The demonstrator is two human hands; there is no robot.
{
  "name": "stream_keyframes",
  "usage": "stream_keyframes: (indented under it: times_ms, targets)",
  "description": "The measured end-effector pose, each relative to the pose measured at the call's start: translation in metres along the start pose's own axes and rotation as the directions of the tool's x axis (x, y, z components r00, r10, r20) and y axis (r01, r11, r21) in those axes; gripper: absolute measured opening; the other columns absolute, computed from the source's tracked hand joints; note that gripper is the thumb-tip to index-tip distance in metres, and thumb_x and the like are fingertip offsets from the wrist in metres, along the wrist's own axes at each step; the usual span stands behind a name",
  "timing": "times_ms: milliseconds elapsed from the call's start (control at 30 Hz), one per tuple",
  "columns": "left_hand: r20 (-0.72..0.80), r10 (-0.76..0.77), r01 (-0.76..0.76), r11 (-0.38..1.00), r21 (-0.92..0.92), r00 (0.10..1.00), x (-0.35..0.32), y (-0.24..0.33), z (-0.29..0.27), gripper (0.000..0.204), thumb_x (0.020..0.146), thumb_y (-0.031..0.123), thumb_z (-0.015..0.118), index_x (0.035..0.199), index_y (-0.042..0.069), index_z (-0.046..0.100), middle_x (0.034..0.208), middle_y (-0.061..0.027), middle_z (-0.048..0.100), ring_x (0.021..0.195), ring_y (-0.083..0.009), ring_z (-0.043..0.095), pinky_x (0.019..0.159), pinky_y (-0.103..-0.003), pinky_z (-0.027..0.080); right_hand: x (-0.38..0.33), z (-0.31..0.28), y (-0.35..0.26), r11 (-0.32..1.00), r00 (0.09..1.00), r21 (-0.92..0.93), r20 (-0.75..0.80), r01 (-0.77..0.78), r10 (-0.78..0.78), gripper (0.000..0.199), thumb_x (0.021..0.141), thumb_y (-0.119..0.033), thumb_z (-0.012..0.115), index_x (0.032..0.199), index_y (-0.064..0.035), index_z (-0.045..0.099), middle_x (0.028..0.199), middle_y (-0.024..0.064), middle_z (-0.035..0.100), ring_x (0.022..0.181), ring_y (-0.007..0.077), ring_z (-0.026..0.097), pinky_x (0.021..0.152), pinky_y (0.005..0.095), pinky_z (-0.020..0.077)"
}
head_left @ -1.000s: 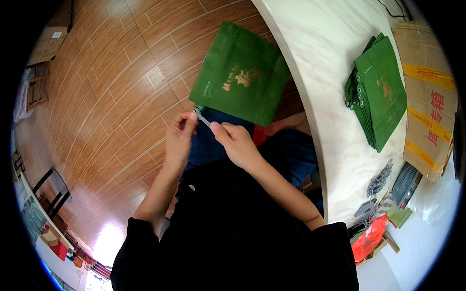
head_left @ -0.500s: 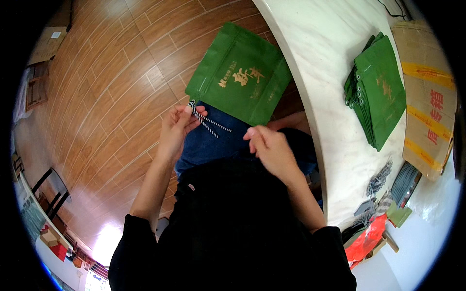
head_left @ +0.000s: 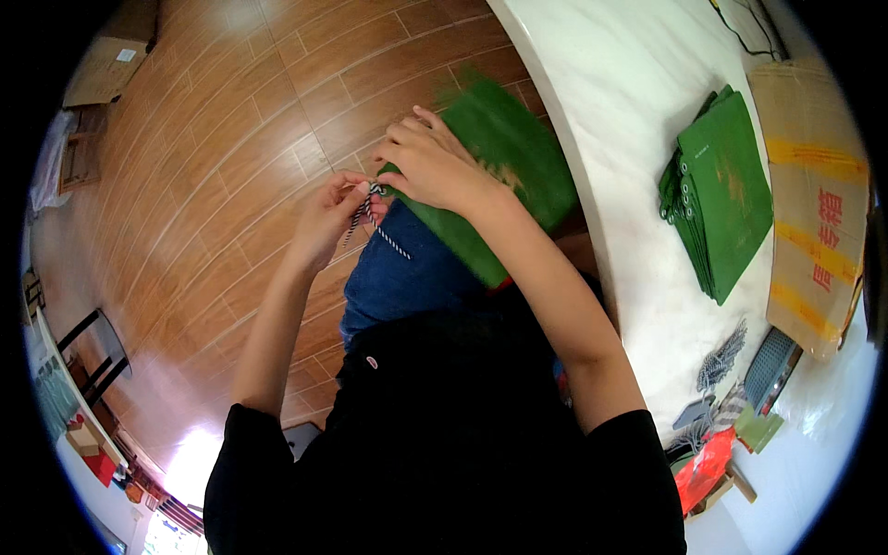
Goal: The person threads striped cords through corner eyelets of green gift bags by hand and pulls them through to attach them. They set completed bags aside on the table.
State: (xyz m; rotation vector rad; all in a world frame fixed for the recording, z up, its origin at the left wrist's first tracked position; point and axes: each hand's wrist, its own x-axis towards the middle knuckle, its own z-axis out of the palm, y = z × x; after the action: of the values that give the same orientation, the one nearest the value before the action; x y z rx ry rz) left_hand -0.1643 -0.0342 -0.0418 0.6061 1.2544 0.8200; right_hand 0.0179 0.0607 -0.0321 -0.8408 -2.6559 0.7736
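Observation:
A green bag (head_left: 527, 176) with gold print lies over my lap, blurred by motion. A black-and-white twisted cord (head_left: 393, 242) is threaded at its left corner, and two loose ends hang down over my jeans. My left hand (head_left: 331, 222) pinches the cord close to the corner. Reaching across the bag, my right hand (head_left: 435, 165) is closed around that same corner, thumb beside the cord. Its fingers cover part of the bag's edge.
On the white marble-look table (head_left: 638, 185) to my right lies a stack of green bags (head_left: 726, 194) with metal eyelets. Behind it stands a taped cardboard box (head_left: 814, 213). A bundle of cords (head_left: 721, 356) and a red plastic bag (head_left: 708, 472) are nearer me.
My right hand has moved left and away from me onto the bag's corner. The bag has shifted slightly right and blurred. My left hand still holds the cord, whose ends now spread apart.

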Motion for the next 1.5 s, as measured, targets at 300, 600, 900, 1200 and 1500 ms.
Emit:
stream_keyframes:
  times_ms: [300, 600, 900, 1200, 1500]
  targets:
    - [0.025, 0.067, -0.07, 0.988, 0.138, 0.997, 0.03, 0.043, 0.001, 0.022, 0.093, 0.019, 0.058, 0.105, 0.001, 0.054, 0.085, -0.0044, 0.065, 0.078, -0.0082, 0.059, 0.07, -0.021, 0.046, 0.007, -0.018, 0.004, 0.845, 0.945, 0.426, 0.09, -0.323, 0.316, 0.029, 0.085, -0.023, 0.063, 0.106, -0.0037, 0.058, 0.096, 0.0138, 0.062, 0.09, 0.0291, 0.061, 0.08, 0.0369, 0.0467]
    - [0.015, -0.017, 0.017, 1.0, 0.007, 1.0, 0.03, 0.024, 0.02, 0.027, 0.095, 0.024, 0.054, 0.108, 0.001, 0.053, 0.086, -0.0048, 0.066, 0.079, -0.01, 0.062, 0.072, -0.022, 0.047, -0.008, -0.018, -0.006, 0.679, 0.907, 0.616, 0.158, -0.401, 0.391, 0.021, 0.085, -0.015, 0.063, 0.101, -0.0013, 0.064, 0.094, 0.0124, 0.066, 0.084, 0.0205, 0.062, 0.078, 0.0325, 0.0474]
    - [0.132, -0.187, 0.171, 0.977, 0.125, 0.973, 0.008, 0.024, 0.004, 0.032, 0.097, 0.028, 0.05, 0.107, 0.001, 0.063, 0.095, -0.0069, 0.068, 0.085, -0.0121, 0.064, 0.073, -0.024, 0.049, -0.011, 0.002, 0.001, 0.803, 0.924, 0.508, -0.034, -0.311, 0.38, 0.015, 0.084, -0.012, 0.063, 0.094, -0.0004, 0.063, 0.089, 0.0128, 0.064, 0.086, 0.0256, 0.061, 0.078, 0.0342, 0.0467]
    - [0.019, -0.201, 0.201, 0.979, 0.04, 0.979, -0.002, -0.001, 0.012, 0.027, 0.096, 0.023, 0.052, 0.106, 0.001, 0.063, 0.09, -0.0051, 0.068, 0.08, -0.0095, 0.062, 0.073, -0.021, 0.049, -0.011, 0.014, 0.002, 0.89, 0.919, 0.412, -0.241, -0.195, 0.313, 0.009, 0.081, -0.009, 0.063, 0.086, -0.0012, 0.063, 0.084, 0.0122, 0.063, 0.085, 0.0291, 0.058, 0.077, 0.0367, 0.0449]
    - [-0.06, -0.127, 0.132, 0.987, 0.095, 0.99, -0.013, -0.019, 0.027, 0.033, 0.096, 0.032, 0.051, 0.105, 0.003, 0.064, 0.091, -0.0034, 0.066, 0.082, -0.0089, 0.06, 0.072, -0.024, 0.049, -0.011, 0.021, 0.0, 0.921, 0.893, 0.349, -0.342, -0.17, 0.294, 0.007, 0.082, -0.01, 0.062, 0.083, -0.0026, 0.063, 0.082, 0.0104, 0.062, 0.084, 0.0291, 0.055, 0.078, 0.0375, 0.0428]
